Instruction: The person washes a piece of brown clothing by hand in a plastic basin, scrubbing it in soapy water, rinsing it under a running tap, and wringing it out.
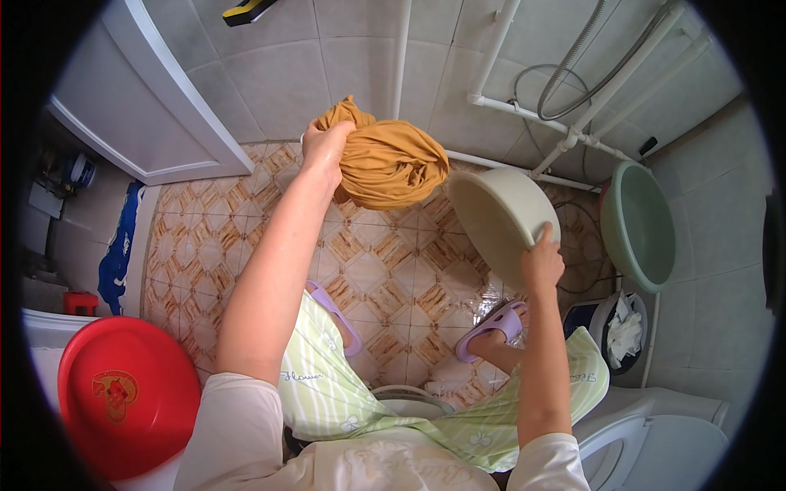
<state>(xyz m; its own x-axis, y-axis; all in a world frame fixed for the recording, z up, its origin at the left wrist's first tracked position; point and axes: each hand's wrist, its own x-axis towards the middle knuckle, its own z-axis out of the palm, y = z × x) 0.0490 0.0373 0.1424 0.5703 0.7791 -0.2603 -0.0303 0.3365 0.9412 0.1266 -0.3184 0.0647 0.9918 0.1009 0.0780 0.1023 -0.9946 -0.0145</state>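
Observation:
My left hand [325,147] is closed on one end of a twisted bundle of mustard-yellow cloth [396,162], held up over the tiled floor. To the right, my right hand [543,261] grips the rim of a cream plastic basin [516,202], which is tipped on its side with its opening facing down and left. The cloth and the basin are close together but look apart. The inside of the basin is only partly in view, and I see nothing in it. Water glistens on the floor tiles below the basin.
A red plastic basin [147,393] sits at the lower left. A green basin [642,227] leans by the right wall, above a bin [625,337] holding white paper. A toilet [663,448] is at the lower right, white pipes [522,112] run along the wall, and a white door [159,104] stands at the left.

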